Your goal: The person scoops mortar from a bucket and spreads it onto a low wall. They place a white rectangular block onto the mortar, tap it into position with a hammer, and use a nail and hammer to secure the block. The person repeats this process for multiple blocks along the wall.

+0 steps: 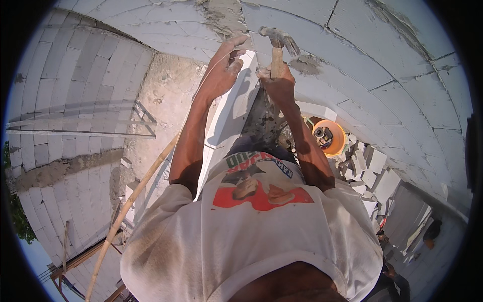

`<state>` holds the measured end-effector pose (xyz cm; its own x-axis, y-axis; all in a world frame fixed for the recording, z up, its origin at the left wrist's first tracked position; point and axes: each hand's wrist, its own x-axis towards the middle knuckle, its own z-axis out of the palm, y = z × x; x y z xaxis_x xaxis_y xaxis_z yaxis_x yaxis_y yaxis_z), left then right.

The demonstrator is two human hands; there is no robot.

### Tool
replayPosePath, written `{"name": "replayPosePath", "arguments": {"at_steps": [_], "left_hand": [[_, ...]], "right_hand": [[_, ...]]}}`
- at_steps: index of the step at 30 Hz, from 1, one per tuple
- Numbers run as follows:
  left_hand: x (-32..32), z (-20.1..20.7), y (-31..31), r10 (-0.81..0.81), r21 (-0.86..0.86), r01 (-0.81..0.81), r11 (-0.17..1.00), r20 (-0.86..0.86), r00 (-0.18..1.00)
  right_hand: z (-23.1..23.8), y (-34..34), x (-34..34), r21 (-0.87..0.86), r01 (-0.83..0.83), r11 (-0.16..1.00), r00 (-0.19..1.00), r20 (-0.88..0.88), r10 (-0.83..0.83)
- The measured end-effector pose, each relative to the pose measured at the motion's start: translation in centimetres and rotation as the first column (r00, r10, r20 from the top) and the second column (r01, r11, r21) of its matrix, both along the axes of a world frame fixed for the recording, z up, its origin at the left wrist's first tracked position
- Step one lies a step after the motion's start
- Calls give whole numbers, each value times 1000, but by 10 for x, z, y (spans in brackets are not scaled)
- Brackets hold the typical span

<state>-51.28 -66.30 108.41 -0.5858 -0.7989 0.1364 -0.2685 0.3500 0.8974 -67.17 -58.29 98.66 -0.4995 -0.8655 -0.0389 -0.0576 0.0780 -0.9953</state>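
My right hand (278, 86) grips the wooden handle of a claw hammer (276, 59), whose metal head points up close to the grey block wall (347, 55). To its left, my left hand (223, 70) is raised against the wall with the fingers curled. A thin pale line, like a string, runs from its fingertips down past the wrist. Whatever else those fingers pinch is too small to make out. Beneath both hands stretches the top of a white block ledge (232, 110).
An orange bucket (342, 140) with tools in it stands right of my right forearm, beside a heap of broken white blocks (385, 183). A bamboo pole (132, 199) slants along my left. Another person (395, 282) is partly visible at lower right.
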Motion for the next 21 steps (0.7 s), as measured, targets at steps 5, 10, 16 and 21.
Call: {"name": "replayPosePath", "arguments": {"at_steps": [5,10,16,21], "left_hand": [[2,-24,-8,43,246,-46,968,19,999],[-17,-49,-26,23,375,156,914,-432,901],[-23,-64,-51,137,385,41,922,-423,896],[-26,-69,-72,221,334,-41,942,-523,823]], "right_hand": [[44,-17,-12,0,-92,996,995,33,92],[45,-42,-17,-74,18,997,981,-190,-32],[74,-62,0,-62,73,995,986,-147,-81],[73,-69,2,-13,51,999,964,-261,-52]]}}
